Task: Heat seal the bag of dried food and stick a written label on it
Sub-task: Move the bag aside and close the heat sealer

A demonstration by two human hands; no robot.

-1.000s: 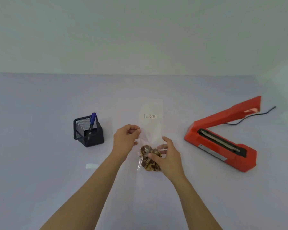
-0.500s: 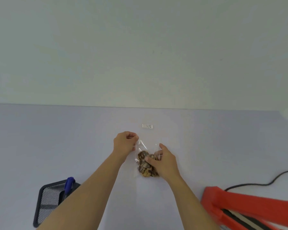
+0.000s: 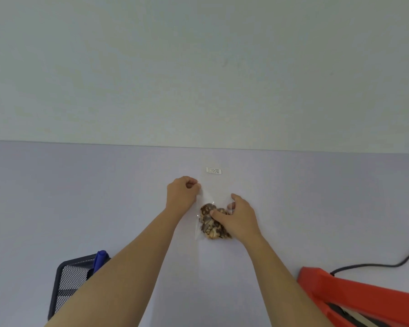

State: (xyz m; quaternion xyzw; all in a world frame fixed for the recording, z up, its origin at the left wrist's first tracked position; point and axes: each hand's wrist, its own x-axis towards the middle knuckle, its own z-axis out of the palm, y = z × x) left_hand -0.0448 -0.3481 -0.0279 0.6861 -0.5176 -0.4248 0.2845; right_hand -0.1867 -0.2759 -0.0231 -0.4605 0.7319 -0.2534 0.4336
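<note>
Bag [image 3: 209, 224] on table [image 3: 80, 197]; pen holder [image 3: 66, 284] near-left, sealer [image 3: 364, 300] near-right.

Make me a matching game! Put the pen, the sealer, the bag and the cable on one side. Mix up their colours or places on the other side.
Things
1. pen
2. heat sealer
3. bag of dried food
4. cable

Clues
A. red, bottom right corner
B. held by the left hand and the right hand
C. black, runs off the right edge
D. blue, standing in the mesh holder

Pairs: 1-D, 2-A, 3-B, 4-C
</note>
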